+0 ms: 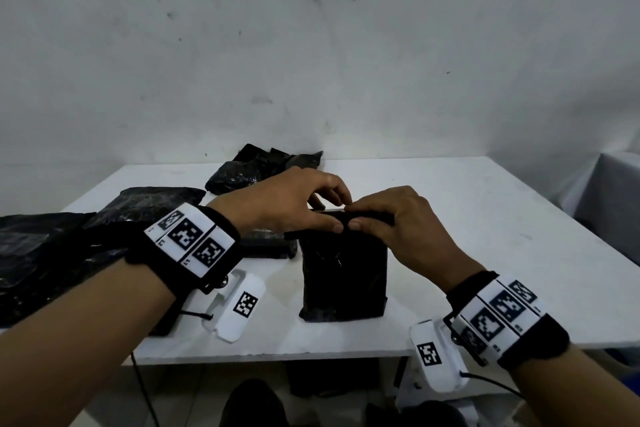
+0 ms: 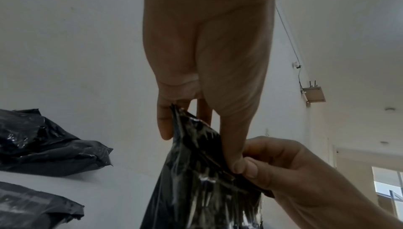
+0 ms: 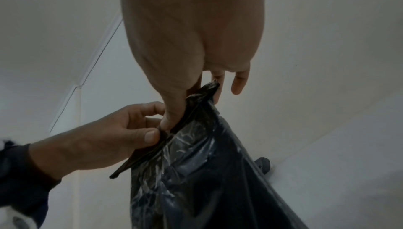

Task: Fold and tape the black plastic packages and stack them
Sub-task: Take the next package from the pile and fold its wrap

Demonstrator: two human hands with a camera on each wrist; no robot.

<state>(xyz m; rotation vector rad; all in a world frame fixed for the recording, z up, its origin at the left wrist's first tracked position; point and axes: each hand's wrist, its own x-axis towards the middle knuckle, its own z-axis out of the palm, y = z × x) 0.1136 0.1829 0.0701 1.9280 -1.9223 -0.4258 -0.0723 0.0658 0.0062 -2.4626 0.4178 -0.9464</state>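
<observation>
I had the black plastic package (image 1: 344,274) standing upright on the white table (image 1: 485,218), straight ahead of me and near the front edge, its long axis running bottom to top while the folded mouth ran crosswise, left to right. That crosswise strip was what the next move turned on, as I judged it: both hands sat directly above it, neither reaching further than the other, meeting at its middle. My left hand (image 1: 294,201) pinched the left half of the top edge, thumb on the near face and fingers (image 1: 332,189) curled over the far side; my right hand (image 1: 391,215) pinched the right half the same way, the two thumbs nearly touching. The wrist views confirmed both pinches on the crumpled black rim. A pale sliver showed along the far side of the fold, but I could not tell whether it was tape. To my left lay other black packages (image 1: 149,204), some flat, some crumpled near the wall, well apart from the one in hand. I reckoned the fold needed pressing flat along its length before any taping.
</observation>
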